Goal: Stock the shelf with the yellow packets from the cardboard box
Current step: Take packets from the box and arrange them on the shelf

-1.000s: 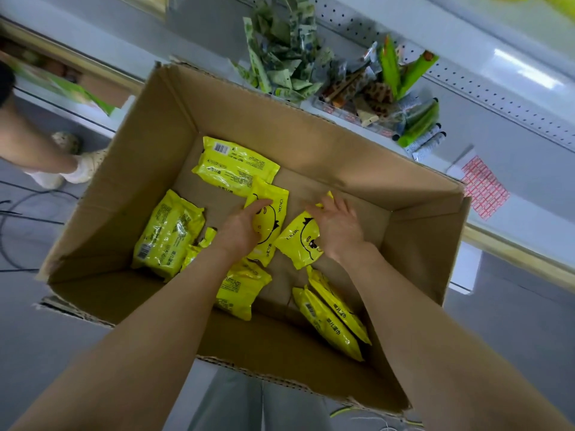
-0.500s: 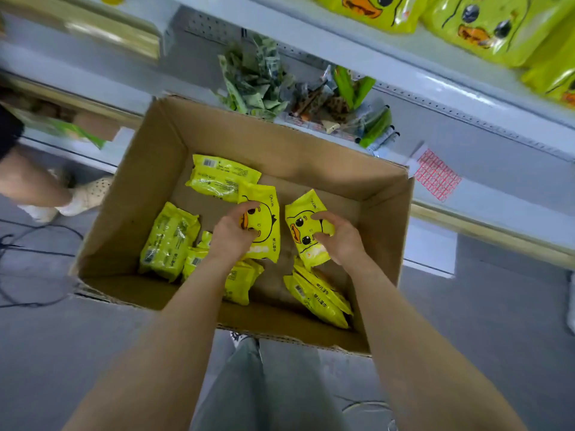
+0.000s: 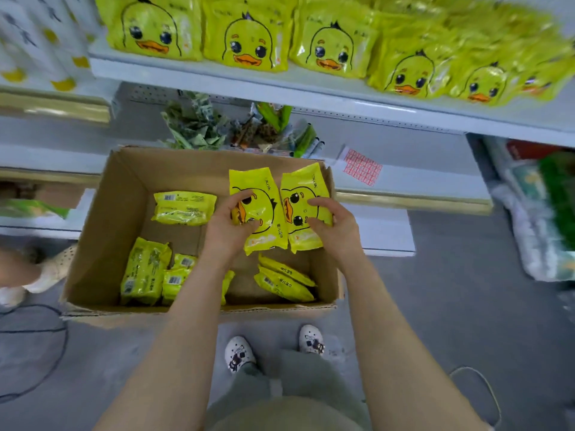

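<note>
Head view: both hands (image 3: 281, 227), each gripping one duck-faced yellow packet (image 3: 258, 209), above the cardboard box (image 3: 124, 194).

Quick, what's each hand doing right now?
Left hand: grips a yellow duck-face packet.
Right hand: grips another yellow duck-face packet.

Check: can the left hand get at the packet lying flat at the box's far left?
Probably not yet: the left hand already grips a duck packet. Nothing lies over the flat packet in the box, though.
</note>
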{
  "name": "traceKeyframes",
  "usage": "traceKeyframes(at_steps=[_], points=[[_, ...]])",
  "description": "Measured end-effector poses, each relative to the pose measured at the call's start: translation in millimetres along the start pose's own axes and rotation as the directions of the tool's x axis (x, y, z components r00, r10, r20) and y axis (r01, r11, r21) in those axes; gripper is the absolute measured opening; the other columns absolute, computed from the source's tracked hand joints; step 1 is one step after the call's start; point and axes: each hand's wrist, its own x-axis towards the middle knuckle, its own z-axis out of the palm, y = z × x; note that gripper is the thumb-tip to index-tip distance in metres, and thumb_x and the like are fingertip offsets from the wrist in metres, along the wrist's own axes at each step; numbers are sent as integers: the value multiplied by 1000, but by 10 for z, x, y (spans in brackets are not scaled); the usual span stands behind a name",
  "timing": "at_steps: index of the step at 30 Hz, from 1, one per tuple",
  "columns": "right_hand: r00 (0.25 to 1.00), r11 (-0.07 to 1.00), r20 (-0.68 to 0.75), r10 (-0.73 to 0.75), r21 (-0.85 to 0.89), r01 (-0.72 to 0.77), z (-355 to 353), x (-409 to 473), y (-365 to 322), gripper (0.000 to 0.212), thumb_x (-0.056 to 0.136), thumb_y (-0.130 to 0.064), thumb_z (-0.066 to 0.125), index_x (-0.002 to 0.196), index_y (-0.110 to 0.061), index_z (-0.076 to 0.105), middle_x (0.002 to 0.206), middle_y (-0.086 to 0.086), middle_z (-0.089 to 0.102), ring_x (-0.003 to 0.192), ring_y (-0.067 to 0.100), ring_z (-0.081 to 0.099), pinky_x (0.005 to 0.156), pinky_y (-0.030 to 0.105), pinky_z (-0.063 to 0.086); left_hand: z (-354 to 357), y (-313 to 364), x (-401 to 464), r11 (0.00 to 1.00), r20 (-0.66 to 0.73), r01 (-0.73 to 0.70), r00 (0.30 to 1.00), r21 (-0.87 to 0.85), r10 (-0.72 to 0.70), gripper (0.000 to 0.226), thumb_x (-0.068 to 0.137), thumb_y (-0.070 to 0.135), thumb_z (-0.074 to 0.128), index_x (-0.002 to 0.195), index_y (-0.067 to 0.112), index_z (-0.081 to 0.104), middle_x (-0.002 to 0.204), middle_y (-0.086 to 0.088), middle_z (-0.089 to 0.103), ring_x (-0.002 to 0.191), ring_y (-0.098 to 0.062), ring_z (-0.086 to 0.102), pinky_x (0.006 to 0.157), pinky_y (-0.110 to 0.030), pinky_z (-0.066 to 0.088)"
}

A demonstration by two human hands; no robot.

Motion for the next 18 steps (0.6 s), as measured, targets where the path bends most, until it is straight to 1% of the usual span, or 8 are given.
traceKeyframes(at_steps=[2, 3, 5, 7, 10, 14, 16, 18], points=[[999, 999, -36, -7, 40, 9, -170, -20, -25, 33, 77, -20, 66, 99, -43, 67, 120, -11, 65, 110, 16, 61, 95, 44, 51, 106, 174, -8, 998, 22, -65, 998, 16, 64, 56, 77, 6, 75, 119, 39, 59, 107, -1, 62, 76, -11, 54, 74, -21, 47], [999, 999, -50, -21, 49, 23, -265, -20, -26, 33, 74, -23, 65, 100, -44, 67, 119, -11, 64, 111, 17, 61, 94, 46, 51, 172, 267, -21, 996, 29, -92, 995, 15, 92, 56, 77, 6, 75, 117, 42, 59, 107, -3, 63, 76, -14, 55, 75, -25, 50], [996, 996, -77, -46, 71, 52, -478, -14, -34, 34, 73, -24, 64, 100, -46, 67, 119, -12, 64, 112, 18, 61, 94, 47, 51, 324, 439, -54, 991, 40, -132, 991, 5, 131, 59, 76, 7, 75, 112, 50, 58, 106, -1, 64, 82, -22, 60, 82, -35, 55], [993, 993, -96, -71, 91, 80, -716, 16, -28, 34, 75, -21, 64, 99, -45, 67, 119, -11, 65, 111, 19, 62, 92, 47, 52, 513, 592, -90, 985, 53, -173, 983, -7, 173, 59, 76, 5, 75, 112, 49, 58, 106, 3, 64, 86, -18, 61, 86, -40, 54], [987, 990, -118, -109, 78, 119, -1113, 54, 30, 34, 78, -16, 65, 100, -41, 68, 120, -8, 65, 108, 18, 62, 91, 47, 52, 871, 804, -164, 973, 71, -216, 973, -80, 222, 59, 74, -1, 74, 113, 41, 59, 107, 6, 65, 89, -12, 63, 88, -40, 54], [981, 989, -147, -125, 60, 135, -1737, 69, 180, 34, 81, -12, 65, 103, -37, 68, 121, -8, 63, 110, 15, 58, 94, 43, 50, 1437, 1035, -300, 963, 82, -246, 963, -105, 255, 58, 75, -4, 72, 116, 34, 59, 110, 6, 64, 96, -15, 62, 89, -36, 53], [978, 988, -157, -136, 55, 146, -2078, 74, 289, 34, 82, -10, 65, 105, -36, 67, 122, -8, 62, 112, 13, 56, 95, 40, 50, 1742, 1134, -359, 954, 94, -288, 951, -85, 295, 57, 75, -2, 72, 117, 35, 58, 112, 7, 62, 101, -18, 61, 89, -32, 52], [973, 985, -167, -158, 44, 168, -2412, 90, 393, 35, 84, -8, 64, 108, -34, 66, 122, -11, 61, 112, 10, 55, 95, 33, 48, 2052, 1224, -400, 944, 103, -324, 939, -62, 329, 56, 76, 3, 73, 117, 38, 58, 114, 9, 62, 101, -18, 59, 87, -29, 50]])
